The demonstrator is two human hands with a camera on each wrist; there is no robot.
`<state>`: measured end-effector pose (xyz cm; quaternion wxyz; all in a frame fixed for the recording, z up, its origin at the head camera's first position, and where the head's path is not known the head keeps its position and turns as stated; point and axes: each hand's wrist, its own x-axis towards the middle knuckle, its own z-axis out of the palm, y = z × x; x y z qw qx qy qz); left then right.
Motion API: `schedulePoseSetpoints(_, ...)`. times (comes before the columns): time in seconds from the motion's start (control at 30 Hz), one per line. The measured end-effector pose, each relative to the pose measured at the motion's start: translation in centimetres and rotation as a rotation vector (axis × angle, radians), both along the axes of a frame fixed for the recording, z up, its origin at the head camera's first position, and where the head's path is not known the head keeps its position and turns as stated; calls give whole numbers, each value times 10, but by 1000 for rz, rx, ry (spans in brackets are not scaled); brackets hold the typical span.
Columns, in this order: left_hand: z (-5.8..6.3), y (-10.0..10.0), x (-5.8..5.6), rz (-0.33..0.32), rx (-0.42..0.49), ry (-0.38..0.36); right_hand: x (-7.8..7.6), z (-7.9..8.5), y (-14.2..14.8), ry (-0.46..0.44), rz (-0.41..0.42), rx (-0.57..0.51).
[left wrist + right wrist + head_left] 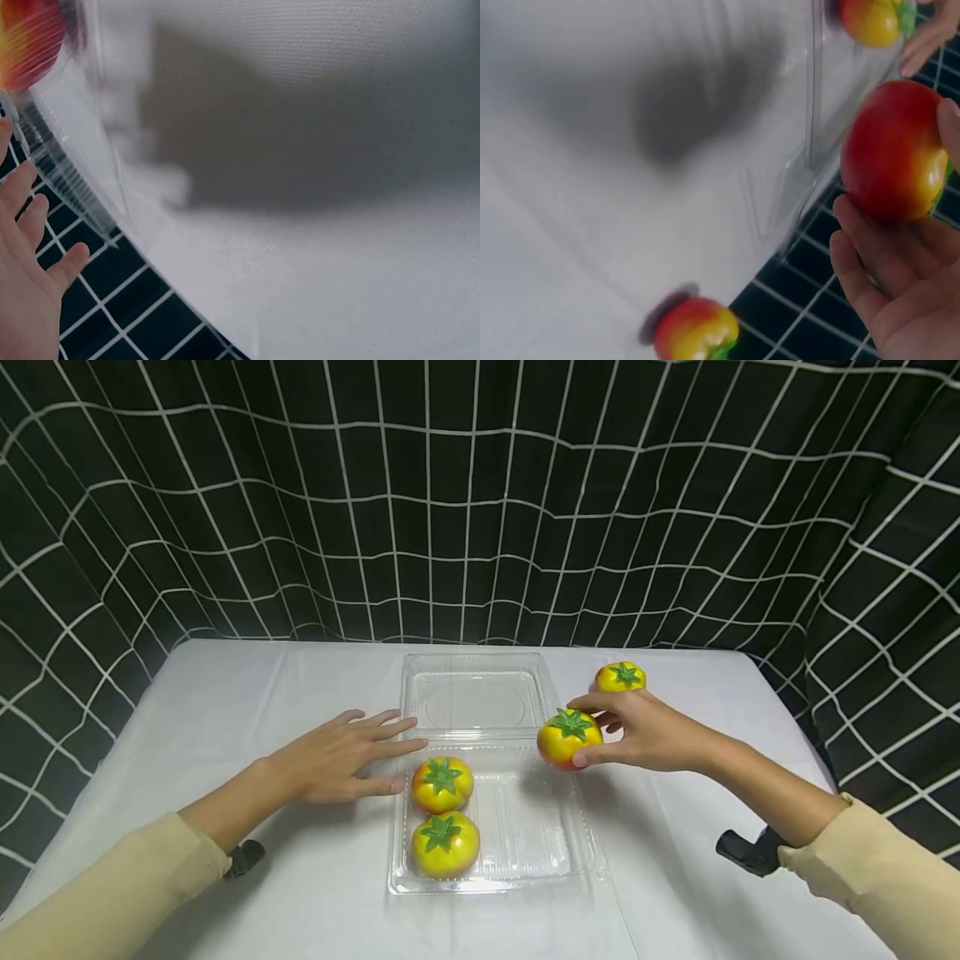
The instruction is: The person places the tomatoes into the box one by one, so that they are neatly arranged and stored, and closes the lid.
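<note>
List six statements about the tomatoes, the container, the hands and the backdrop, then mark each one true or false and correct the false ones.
1. The right hand holds a yellow-red tomato. True.
2. The lid of the clear plastic container is open. True.
3. Three tomatoes lie in the container. False: two do, a nearer tomato and a farther tomato.
4. Both hands hold tomatoes. False: the left hand holds none; its fingers are spread.
5. A fourth tomato rests on the white tablecloth, beyond the right hand. True.
6. The backdrop is plain white. False: the fabric backdrop is black with a white grid.
</note>
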<state>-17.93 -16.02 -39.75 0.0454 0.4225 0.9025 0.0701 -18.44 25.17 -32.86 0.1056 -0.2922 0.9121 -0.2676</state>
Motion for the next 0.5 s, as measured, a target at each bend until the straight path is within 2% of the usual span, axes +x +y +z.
schedulePoseSetpoints(0.1, 0, 0, -1, -8, -1, 10, 3, -1, -10, -3, 35, -1)
schedulePoseSetpoints(0.3, 0, 0, -1, -14, -3, 8, 8, -9, -28, 10, 104, 81)
schedulePoseSetpoints(0.5, 0, 0, -1, -11, -1, 5, 9, -16, -42, 18, 168, 113)
